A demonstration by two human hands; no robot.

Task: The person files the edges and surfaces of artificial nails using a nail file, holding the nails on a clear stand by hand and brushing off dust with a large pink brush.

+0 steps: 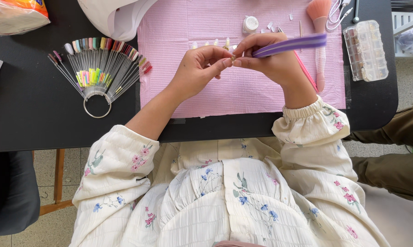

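Observation:
My left hand point(199, 68) pinches a tiny false nail tip point(233, 58) between thumb and forefinger above the pink mat point(179, 27). My right hand point(272, 61) meets it at the fingertips and holds a purple nail file point(292, 44) that points to the right. A few more pale nail tips point(209, 44) lie in a row on the mat just beyond my hands. Both of my sleeves are cream with small printed flowers.
A fan of coloured nail swatch sticks on a ring point(98, 68) lies on the black table point(28, 114) at left. A small white jar point(250, 24), a pink brush point(320, 27) and a clear compartment box point(366, 50) sit at right. Another person's leg point(394, 151) is at far right.

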